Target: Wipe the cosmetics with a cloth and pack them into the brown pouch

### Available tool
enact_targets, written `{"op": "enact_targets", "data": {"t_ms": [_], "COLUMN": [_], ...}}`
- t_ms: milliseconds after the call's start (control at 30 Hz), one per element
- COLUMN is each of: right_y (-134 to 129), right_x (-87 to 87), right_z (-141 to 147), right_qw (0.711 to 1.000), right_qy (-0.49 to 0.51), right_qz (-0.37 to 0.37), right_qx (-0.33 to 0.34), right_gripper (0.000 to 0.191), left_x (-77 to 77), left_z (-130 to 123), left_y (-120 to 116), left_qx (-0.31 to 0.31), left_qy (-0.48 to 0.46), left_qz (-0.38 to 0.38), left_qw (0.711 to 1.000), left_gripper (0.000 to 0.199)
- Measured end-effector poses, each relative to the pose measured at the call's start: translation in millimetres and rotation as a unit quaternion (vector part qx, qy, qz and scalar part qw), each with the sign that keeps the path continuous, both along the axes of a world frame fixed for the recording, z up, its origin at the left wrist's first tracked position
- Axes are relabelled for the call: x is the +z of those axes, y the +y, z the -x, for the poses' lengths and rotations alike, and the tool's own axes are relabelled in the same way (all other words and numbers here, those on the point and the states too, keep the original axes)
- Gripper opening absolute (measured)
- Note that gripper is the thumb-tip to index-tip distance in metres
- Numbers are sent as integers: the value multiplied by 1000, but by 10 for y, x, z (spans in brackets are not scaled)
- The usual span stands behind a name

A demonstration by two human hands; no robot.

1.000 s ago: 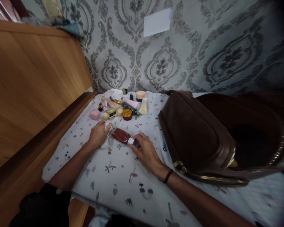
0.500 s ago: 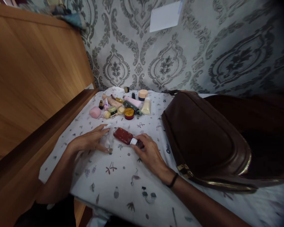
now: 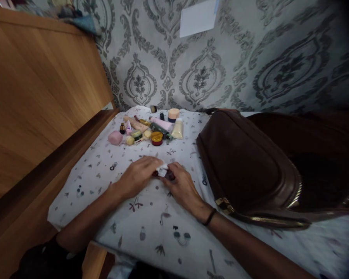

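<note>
Both my hands meet over a small bottle of dark red colour, low above the patterned sheet. My left hand is closed around its body and hides most of it. On the other end, my right hand grips with thumb and fingers, where a dark part shows. Between the fingertips of the two hands, crumpled white material covers the bottle's white neck; I cannot tell if it is plastic or tissue.
Several cosmetics lie behind the hands, including a red jar with a gold lid, a cream tube and a pink sponge-like piece. A large brown leather bag stands right. A wooden panel rises at left.
My left hand has moved right and closed over the bottle's body, which lay in view before. The white material is now bunched at the neck. My right hand keeps its grip.
</note>
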State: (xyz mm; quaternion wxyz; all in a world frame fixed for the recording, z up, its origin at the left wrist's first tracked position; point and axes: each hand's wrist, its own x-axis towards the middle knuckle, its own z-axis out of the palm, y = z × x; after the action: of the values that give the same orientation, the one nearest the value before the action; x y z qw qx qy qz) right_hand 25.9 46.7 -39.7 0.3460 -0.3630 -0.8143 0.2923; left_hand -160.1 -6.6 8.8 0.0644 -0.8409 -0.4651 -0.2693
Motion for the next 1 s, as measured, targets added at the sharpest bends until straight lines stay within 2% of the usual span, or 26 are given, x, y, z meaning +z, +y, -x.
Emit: {"op": "enact_targets", "data": {"t_ms": [67, 133, 267, 467, 600, 700, 833, 1000], "right_y": [10, 17, 13, -13, -28, -36, -35, -22], "right_x": [-17, -27, -18, 20, 33, 45, 46, -7], "right_z": [2, -1, -15, -8, 2, -5, -11, 3], "right_qw": [1000, 1000, 1000, 1000, 1000, 999, 999, 998], "right_qy": [1, 5, 9, 5, 23, 32, 36, 42], "right_qz": [-9, -12, -5, 3, 16, 27, 35, 51], "right_qx": [-1, 5, 15, 6, -1, 4, 4, -3], "right_gripper": [10, 10, 11, 11, 30, 37, 36, 41], "left_x": [-60, -81, -61, -85, -111, -140, -187, -190], "left_z": [-106, -100, 91, 238, 246, 223, 78, -187], "left_y": [12, 43, 123, 140, 91, 37, -40, -135], "left_qx": [-24, -4, 69, 122, 162, 178, 142, 23], "left_qy": [78, 109, 67, -25, -22, 25, 97, 100], "left_qz": [-11, -12, 2, 16, 26, 3, -53, -101], "left_qw": [997, 994, 995, 992, 986, 984, 984, 990], "left_gripper": [31, 25, 22, 29, 29, 27, 24, 22]}}
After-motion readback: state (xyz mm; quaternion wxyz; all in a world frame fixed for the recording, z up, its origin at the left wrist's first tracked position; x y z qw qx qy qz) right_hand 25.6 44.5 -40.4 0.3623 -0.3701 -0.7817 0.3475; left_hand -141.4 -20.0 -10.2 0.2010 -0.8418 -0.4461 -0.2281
